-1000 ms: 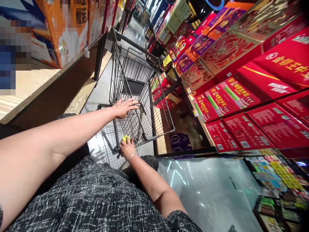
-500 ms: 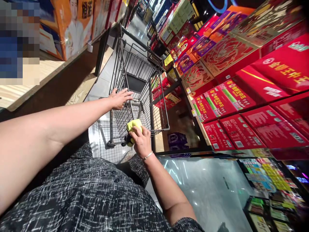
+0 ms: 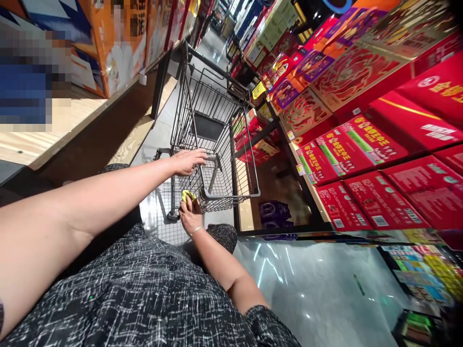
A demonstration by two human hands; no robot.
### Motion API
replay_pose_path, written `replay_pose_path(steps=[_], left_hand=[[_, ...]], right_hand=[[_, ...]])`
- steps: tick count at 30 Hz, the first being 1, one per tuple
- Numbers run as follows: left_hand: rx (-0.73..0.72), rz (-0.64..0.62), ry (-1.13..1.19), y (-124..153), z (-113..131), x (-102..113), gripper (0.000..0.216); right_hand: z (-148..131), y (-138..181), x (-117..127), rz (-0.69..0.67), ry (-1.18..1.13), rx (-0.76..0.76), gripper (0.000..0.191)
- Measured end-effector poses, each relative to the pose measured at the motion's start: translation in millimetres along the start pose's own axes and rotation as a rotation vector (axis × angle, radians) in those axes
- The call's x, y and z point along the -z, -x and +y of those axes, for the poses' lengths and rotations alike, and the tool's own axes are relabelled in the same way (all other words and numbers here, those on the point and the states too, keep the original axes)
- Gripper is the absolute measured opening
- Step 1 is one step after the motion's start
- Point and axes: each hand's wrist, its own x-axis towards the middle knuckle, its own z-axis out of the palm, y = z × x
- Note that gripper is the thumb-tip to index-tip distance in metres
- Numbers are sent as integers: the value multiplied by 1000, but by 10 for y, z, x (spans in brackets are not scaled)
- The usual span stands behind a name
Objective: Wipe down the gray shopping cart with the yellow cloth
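A dark wire shopping cart (image 3: 210, 126) stands ahead of me in the aisle. My left hand (image 3: 190, 162) lies over its near-side top rail, fingers stretched out toward the basket. Lower down, outside the basket's near corner, my right hand (image 3: 190, 217) grips a bunched yellow cloth (image 3: 188, 196). The cloth is mostly covered by the fingers, and it sits close to the wire side. I cannot tell whether it touches the wires. A grey corner bumper (image 3: 208, 193) on the top rail shows bare beside the right hand.
On the right, a shelf holds stacked red boxes (image 3: 365, 205), with purple packs (image 3: 275, 212) underneath. To the left is a wooden shelf (image 3: 54, 144) bearing an orange box (image 3: 121, 53). Glossy grey floor (image 3: 307, 279) stretches at the lower right.
My right hand has moved with the yellow cloth from the cart's top corner down and left, outside the basket. My left hand stays at the rail, slightly shifted. The view has tilted a little.
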Motion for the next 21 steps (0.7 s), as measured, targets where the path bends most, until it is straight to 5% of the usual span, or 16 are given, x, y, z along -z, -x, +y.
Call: replay_pose_path(steps=[5, 10, 16, 21], left_hand=[[39, 36, -6, 45, -92, 36, 66], [76, 2, -50, 95, -176, 129, 65], [203, -26, -46, 122, -259, 216, 56], [299, -4, -41, 157, -349, 268, 62]], right_hand=[[-138, -176, 46, -77, 6, 79, 24], [-297, -289, 515, -54, 6, 148, 22], [-144, -309, 1280, 408, 19, 44, 33], [458, -145, 1078, 586, -25, 92, 27]])
